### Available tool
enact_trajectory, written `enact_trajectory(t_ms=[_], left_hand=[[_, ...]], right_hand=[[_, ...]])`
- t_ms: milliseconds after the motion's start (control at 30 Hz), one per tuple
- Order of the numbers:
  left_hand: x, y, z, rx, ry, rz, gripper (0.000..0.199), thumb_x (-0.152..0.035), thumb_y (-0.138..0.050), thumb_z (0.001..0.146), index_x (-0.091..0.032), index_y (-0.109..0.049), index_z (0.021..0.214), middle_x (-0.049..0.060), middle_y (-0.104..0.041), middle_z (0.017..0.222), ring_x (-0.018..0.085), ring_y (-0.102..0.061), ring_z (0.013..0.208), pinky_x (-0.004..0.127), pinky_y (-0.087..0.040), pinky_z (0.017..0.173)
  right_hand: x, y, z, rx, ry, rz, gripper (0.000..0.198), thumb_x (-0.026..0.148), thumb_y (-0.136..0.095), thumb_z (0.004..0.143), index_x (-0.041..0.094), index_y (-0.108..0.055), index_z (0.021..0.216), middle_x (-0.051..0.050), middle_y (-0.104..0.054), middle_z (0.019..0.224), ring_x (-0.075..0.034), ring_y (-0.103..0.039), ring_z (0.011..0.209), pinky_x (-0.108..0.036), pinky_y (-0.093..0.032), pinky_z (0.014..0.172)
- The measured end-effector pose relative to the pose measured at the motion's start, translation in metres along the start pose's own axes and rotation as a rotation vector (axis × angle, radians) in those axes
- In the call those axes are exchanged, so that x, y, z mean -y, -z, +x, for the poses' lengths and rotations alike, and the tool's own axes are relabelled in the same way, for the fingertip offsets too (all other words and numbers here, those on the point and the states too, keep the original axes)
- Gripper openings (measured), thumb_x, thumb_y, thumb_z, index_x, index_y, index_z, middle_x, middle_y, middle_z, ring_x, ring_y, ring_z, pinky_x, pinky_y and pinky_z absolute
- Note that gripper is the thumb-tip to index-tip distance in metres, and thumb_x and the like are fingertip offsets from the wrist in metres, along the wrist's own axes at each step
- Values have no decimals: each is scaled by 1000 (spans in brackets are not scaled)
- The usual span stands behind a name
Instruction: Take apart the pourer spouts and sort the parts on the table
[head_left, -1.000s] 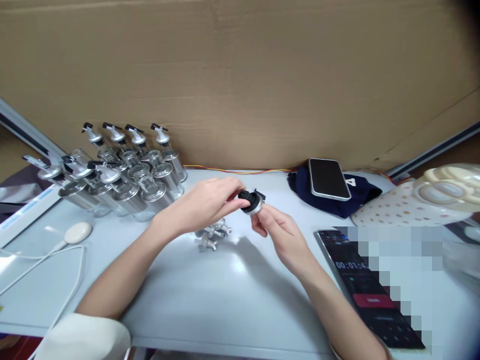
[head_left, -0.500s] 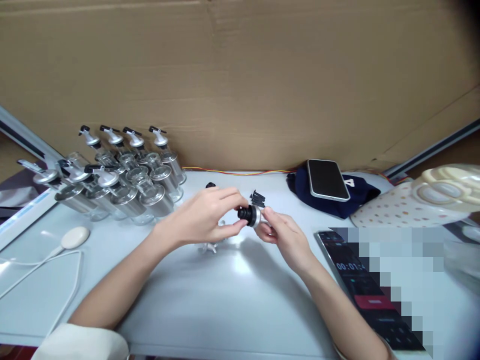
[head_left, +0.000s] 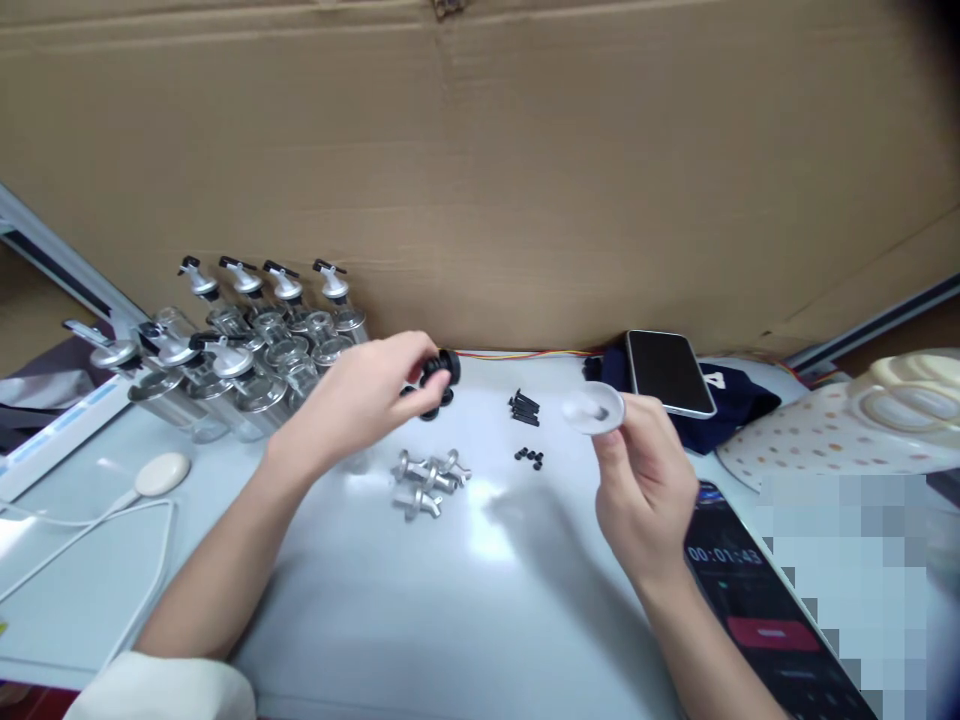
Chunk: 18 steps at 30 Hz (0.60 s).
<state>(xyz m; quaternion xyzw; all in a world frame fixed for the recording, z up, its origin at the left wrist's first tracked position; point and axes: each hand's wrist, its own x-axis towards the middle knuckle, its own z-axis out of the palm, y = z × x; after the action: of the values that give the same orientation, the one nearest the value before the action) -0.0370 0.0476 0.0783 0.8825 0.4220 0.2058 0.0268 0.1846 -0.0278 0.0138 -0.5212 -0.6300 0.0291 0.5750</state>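
Note:
My left hand (head_left: pixel 367 390) is closed on a ribbed black stopper (head_left: pixel 444 366), above several more black stoppers (head_left: pixel 429 408) that it partly hides. My right hand (head_left: pixel 646 480) pinches a silver pourer cap (head_left: pixel 596 410), its round hollow underside turned toward me; the rest of it is hidden by the fingers. Between the hands lie several thin black pins (head_left: pixel 525 407) and several tiny black pieces (head_left: pixel 530 458). Nearer to me is a small pile of silver spout pieces (head_left: pixel 431 475).
Several glass bottles (head_left: pixel 259 395), some topped with silver pourers (head_left: pixel 232 360), crowd the left. A white cable with a round pad (head_left: pixel 161 474) lies there too. On the right are a dark cloth (head_left: pixel 679 430) under a phone-like device (head_left: pixel 667 372), a dotted bag (head_left: pixel 795 430) and a phone timer (head_left: pixel 739 600).
The black stopper and silver cap, together before, are now apart. My left hand has drawn the stopper left; my right hand has moved right and up with the cap.

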Motion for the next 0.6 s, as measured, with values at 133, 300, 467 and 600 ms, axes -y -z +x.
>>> enact_trajectory(t_ms=[133, 300, 467, 600], left_hand=[[3, -28, 6, 279, -63, 108, 19, -17, -49, 86, -15, -62, 101, 6, -63, 94, 17, -62, 74, 26, -44, 65], [14, -59, 13, 375, -48, 239, 22, -11, -52, 82, -14, -64, 101, 10, -64, 97, 21, -64, 79, 27, -45, 64], [17, -71, 10, 408, -81, 245, 23, -7, -50, 80, -16, -66, 93, 8, -63, 98, 18, -64, 76, 25, -44, 63], [19, -78, 10, 425, -103, 230, 24, -8, -49, 81, -16, -66, 94, 8, -61, 100, 17, -63, 75, 26, -45, 65]], right_hand=[[-2, -8, -1, 164, -9, 12, 14, 22, -51, 89, 20, -64, 90, -8, -58, 89, -20, -57, 81, -32, -45, 71], [-1, -10, -1, 599, -263, 70, 11, 27, -56, 87, 21, -64, 87, -3, -66, 77, -16, -57, 64, -27, -43, 58], [-1, -8, -3, 1108, -306, 172, 15, 17, -51, 87, 21, -66, 83, -2, -68, 81, -15, -58, 70, -27, -42, 63], [-4, -14, -13, 1133, -265, 131, 20, 12, -47, 86, 20, -66, 85, -2, -66, 83, -15, -58, 72, -28, -43, 68]])
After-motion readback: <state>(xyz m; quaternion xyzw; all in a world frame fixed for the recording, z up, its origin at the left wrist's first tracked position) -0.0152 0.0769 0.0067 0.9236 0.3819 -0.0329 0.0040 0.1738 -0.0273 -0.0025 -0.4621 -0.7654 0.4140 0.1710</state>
